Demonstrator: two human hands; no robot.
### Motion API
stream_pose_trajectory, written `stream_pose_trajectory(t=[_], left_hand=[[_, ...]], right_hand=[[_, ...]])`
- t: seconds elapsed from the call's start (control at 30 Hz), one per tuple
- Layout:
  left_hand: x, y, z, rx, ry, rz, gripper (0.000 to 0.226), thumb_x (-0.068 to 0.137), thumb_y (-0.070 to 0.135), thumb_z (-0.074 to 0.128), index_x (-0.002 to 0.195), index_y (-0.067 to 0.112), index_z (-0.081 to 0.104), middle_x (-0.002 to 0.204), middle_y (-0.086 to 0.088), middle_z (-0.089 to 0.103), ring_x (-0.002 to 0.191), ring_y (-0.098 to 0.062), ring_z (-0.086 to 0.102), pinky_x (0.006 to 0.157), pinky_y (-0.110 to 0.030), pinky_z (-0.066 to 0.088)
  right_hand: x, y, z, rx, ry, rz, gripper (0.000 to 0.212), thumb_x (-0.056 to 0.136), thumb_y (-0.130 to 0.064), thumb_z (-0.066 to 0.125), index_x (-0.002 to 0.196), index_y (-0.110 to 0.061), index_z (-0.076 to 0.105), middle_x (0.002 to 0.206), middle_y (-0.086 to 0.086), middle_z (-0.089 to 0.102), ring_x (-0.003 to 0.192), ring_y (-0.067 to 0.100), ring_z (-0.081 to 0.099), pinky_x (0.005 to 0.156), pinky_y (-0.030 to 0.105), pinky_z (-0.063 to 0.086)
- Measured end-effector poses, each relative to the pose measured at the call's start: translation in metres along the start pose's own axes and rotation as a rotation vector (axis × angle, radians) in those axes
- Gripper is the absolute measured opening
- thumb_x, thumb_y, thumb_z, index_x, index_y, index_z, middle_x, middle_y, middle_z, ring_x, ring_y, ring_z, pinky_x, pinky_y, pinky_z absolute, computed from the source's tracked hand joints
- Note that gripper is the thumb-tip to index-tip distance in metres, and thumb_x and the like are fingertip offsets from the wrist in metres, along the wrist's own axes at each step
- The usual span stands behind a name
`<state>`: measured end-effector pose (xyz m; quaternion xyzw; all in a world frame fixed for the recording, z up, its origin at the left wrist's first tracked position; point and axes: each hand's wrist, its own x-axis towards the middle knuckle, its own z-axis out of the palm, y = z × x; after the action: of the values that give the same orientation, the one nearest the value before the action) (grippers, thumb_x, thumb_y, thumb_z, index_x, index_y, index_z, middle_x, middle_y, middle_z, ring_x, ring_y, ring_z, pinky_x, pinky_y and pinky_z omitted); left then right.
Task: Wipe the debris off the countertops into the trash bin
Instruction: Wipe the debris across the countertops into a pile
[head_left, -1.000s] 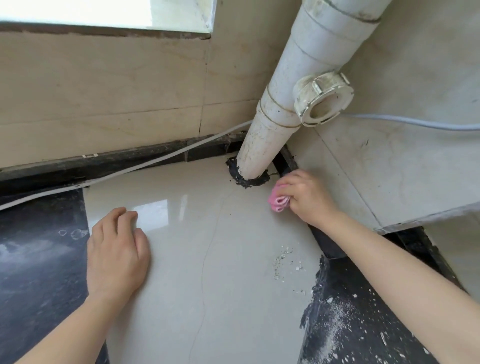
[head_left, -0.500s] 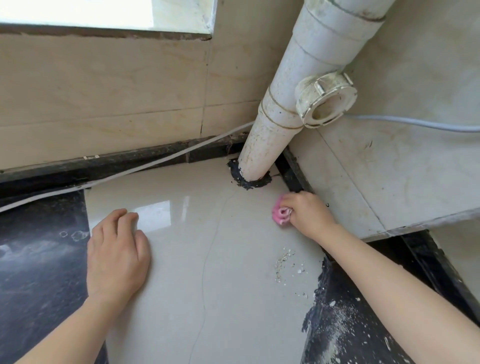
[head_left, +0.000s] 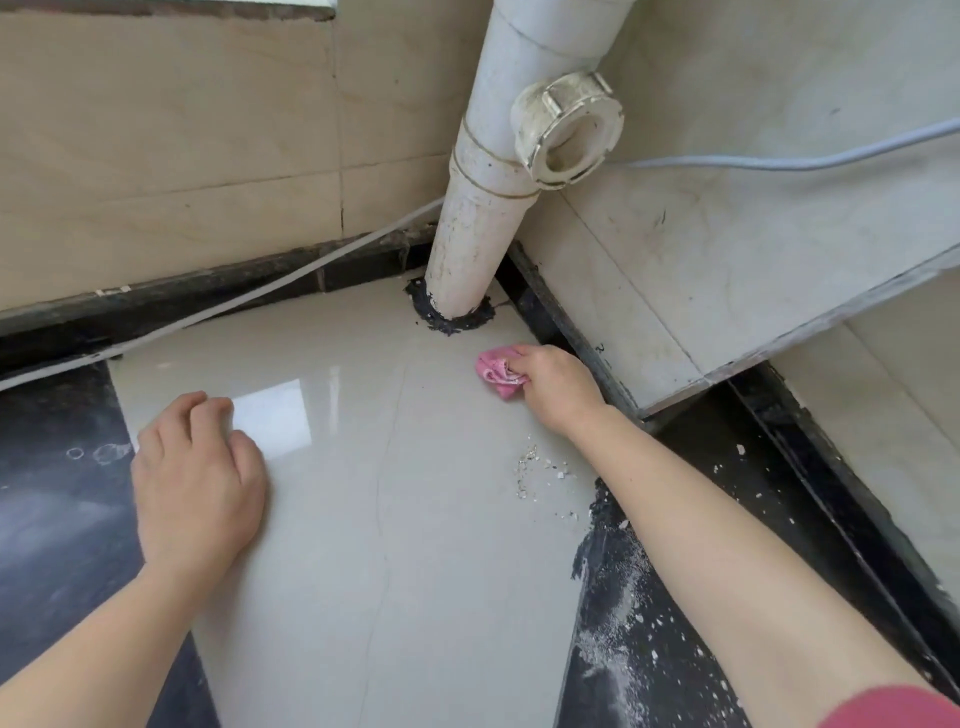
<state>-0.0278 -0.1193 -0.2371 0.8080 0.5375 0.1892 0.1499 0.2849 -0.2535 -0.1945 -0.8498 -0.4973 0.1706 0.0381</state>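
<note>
The right grip (head_left: 558, 387) clenches the cloth (head_left: 496, 373) bunched, likely to reach the corner, with debris (head_left: 535, 467) just nearer than it, while the relaxed, empty left grip (head_left: 200, 480) braces on the worktop (head_left: 363, 519).

A person's left hand (head_left: 197, 483) and right hand (head_left: 558, 387) are bare, as are both forearms. The rounded hem of a red sleeve (head_left: 893, 709) covers the right upper arm at the near right corner.
</note>
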Motion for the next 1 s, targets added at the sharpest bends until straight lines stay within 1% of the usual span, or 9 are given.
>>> stream_pose_trajectory(t=[0.2, 0.33, 0.4, 0.5, 0.6, 0.77, 0.83, 0.93, 1.0], left_hand=[[-0.002, -0.002, 0.003, 0.009, 0.015, 0.026, 0.035, 0.086, 0.018, 0.035, 0.115, 0.005, 0.05, 0.128, -0.022, 0.046, 0.112, -0.046, 0.04, 0.095, -0.053, 0.034], [-0.004, -0.005, 0.004, -0.002, 0.001, 0.042, 0.036, 0.088, 0.018, 0.033, 0.115, 0.001, 0.05, 0.127, -0.025, 0.046, 0.113, -0.047, 0.039, 0.098, -0.053, 0.032], [-0.004, -0.004, 0.005, -0.015, -0.004, 0.04, 0.039, 0.088, 0.018, 0.033, 0.116, -0.003, 0.051, 0.127, -0.028, 0.046, 0.114, -0.047, 0.039, 0.099, -0.053, 0.03], [-0.006, 0.007, 0.01, -0.031, -0.05, 0.013, 0.045, 0.089, 0.02, 0.028, 0.114, -0.009, 0.051, 0.128, -0.033, 0.044, 0.118, -0.046, 0.037, 0.103, -0.055, 0.028], [-0.019, 0.034, 0.018, -0.094, -0.113, 0.059, 0.049, 0.09, 0.027, 0.027, 0.117, -0.006, 0.049, 0.132, -0.029, 0.042, 0.126, -0.043, 0.033, 0.109, -0.056, 0.023], [-0.054, 0.072, 0.033, -0.136, -0.199, 0.302, 0.049, 0.091, 0.027, 0.027, 0.125, -0.002, 0.047, 0.133, -0.023, 0.043, 0.125, -0.036, 0.034, 0.111, -0.05, 0.02], [-0.063, 0.082, 0.039, -0.162, -0.253, 0.343, 0.048, 0.09, 0.027, 0.026, 0.123, 0.001, 0.048, 0.133, -0.02, 0.044, 0.126, -0.034, 0.035, 0.112, -0.048, 0.019], [-0.069, 0.095, 0.049, -0.154, -0.341, 0.386, 0.048, 0.089, 0.026, 0.022, 0.124, 0.005, 0.047, 0.135, -0.014, 0.042, 0.132, -0.032, 0.035, 0.115, -0.045, 0.016], [-0.07, 0.103, 0.055, -0.132, -0.363, 0.41, 0.048, 0.09, 0.025, 0.02, 0.125, 0.006, 0.046, 0.136, -0.011, 0.042, 0.134, -0.031, 0.034, 0.116, -0.042, 0.014]], right_hand=[[-0.113, 0.045, 0.0, -0.152, -0.117, 0.039, 0.032, 0.082, -0.008, 0.066, 0.107, -0.026, 0.074, 0.12, -0.01, 0.068, 0.099, 0.019, 0.067, 0.081, 0.026, 0.051], [-0.146, 0.04, -0.022, -0.239, -0.331, 0.174, 0.002, 0.082, -0.031, 0.072, 0.08, -0.031, 0.074, 0.085, -0.005, 0.072, 0.075, 0.019, 0.066, 0.059, 0.028, 0.047], [-0.13, 0.026, -0.027, -0.202, -0.207, 0.195, 0.028, 0.081, -0.039, 0.072, 0.06, -0.024, 0.062, 0.07, -0.004, 0.066, 0.066, 0.018, 0.06, 0.054, 0.029, 0.044], [-0.084, -0.018, -0.019, 0.05, 0.005, 0.107, 0.006, 0.083, -0.029, 0.069, 0.08, -0.026, 0.074, 0.083, -0.005, 0.07, 0.08, 0.019, 0.063, 0.069, 0.035, 0.053], [-0.05, -0.049, 0.006, 0.113, -0.014, 0.061, 0.026, 0.085, -0.015, 0.064, 0.105, -0.03, 0.074, 0.116, 0.001, 0.068, 0.11, 0.027, 0.059, 0.088, 0.036, 0.049], [-0.105, -0.026, 0.022, 0.02, 0.014, -0.127, 0.027, 0.08, -0.008, 0.062, 0.099, -0.022, 0.074, 0.117, -0.001, 0.067, 0.105, 0.023, 0.064, 0.078, 0.033, 0.052], [-0.146, -0.003, 0.012, -0.058, -0.085, -0.115, 0.025, 0.078, -0.002, 0.063, 0.091, -0.02, 0.074, 0.115, -0.003, 0.068, 0.096, 0.023, 0.067, 0.074, 0.03, 0.052], [-0.182, 0.02, -0.009, -0.306, -0.374, 0.034, 0.01, 0.084, -0.014, 0.063, 0.087, -0.017, 0.072, 0.119, -0.005, 0.067, 0.1, 0.022, 0.066, 0.08, 0.03, 0.052], [-0.176, 0.022, -0.022, -0.333, -0.364, 0.081, 0.013, 0.085, -0.021, 0.065, 0.094, -0.022, 0.075, 0.12, -0.004, 0.067, 0.107, 0.021, 0.064, 0.085, 0.035, 0.053]])
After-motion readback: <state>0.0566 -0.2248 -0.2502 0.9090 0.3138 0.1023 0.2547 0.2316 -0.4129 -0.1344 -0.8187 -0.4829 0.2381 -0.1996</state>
